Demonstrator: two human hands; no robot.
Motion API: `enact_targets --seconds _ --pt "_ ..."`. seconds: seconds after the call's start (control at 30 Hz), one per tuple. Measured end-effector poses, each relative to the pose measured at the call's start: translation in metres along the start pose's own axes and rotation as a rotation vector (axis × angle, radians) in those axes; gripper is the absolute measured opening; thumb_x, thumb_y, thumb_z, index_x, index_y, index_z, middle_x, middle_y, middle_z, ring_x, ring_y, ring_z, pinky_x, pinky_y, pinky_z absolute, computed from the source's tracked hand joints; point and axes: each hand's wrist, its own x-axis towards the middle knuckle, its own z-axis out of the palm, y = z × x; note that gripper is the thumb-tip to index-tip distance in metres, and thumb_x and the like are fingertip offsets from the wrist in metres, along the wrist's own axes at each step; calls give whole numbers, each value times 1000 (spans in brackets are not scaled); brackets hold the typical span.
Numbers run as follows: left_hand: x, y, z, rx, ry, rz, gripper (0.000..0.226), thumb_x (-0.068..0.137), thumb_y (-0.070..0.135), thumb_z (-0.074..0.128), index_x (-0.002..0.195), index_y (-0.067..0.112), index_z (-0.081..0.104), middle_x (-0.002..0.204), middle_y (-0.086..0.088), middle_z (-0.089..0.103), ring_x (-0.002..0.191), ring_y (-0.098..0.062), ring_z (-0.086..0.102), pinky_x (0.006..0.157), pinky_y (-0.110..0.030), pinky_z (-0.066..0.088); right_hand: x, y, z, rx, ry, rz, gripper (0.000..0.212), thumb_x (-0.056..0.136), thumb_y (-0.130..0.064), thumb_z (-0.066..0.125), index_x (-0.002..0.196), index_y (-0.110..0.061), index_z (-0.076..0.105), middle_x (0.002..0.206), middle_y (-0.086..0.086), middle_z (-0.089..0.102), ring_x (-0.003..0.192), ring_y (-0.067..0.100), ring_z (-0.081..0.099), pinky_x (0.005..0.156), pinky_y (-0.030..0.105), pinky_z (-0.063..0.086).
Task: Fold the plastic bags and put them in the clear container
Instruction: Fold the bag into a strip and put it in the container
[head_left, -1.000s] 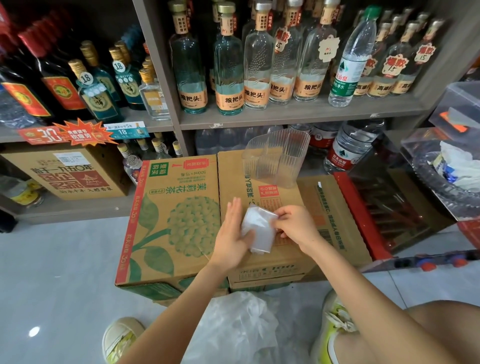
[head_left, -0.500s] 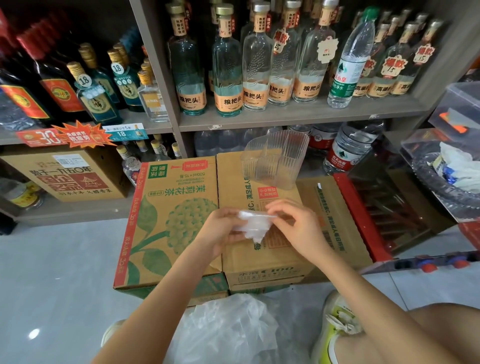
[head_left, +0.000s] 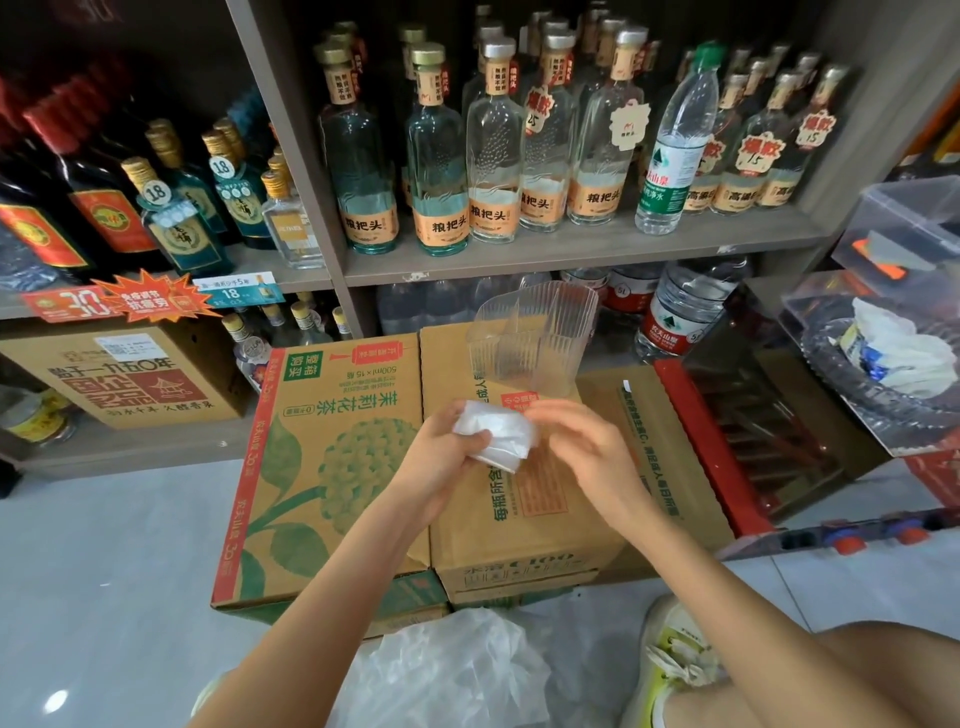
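Two bare hands meet over cardboard boxes (head_left: 519, 509) in a shop aisle. The left hand (head_left: 441, 457) grips a small folded plastic bag (head_left: 498, 431) in the air, just in front of the clear container (head_left: 535, 338) standing on the boxes. The right hand (head_left: 587, 452) is blurred at the bag's edge; I cannot tell whether it pinches it. Folding looks nearly finished. Next, the bundle needs carrying forward into the container's open top, kept squeezed so it stays folded. Loose bags (head_left: 441, 670) lie on the floor below.
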Motion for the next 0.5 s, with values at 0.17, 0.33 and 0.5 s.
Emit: enact_targets --seconds 0.17,0.33,0.5 --pt "16 5 16 -41 -36 84 39 92 -14 42 124 7 50 106 -11 63 100 -26 59 95 -40 46 21 -20 6 483 1 475 27 93 -14 59 119 -8 58 110 7 66 94 16 66 79 30 58" --pt "23 18 28 -74 -53 70 44 92 -11 45 130 12 43 119 -14 60 109 -31 58 102 -44 45 36 -22 1 402 144 455 12 87 -6 66 99 -6 68 89 11 72 76 19 68 69 32 57" --pt "53 50 16 174 88 189 41 91 1 49 129 16 50 110 0 59 108 -21 53 102 -39 39 44 -20 -23 340 174 469 18 85 -10 69 102 -7 67 89 10 72 70 17 64 62 25 51"
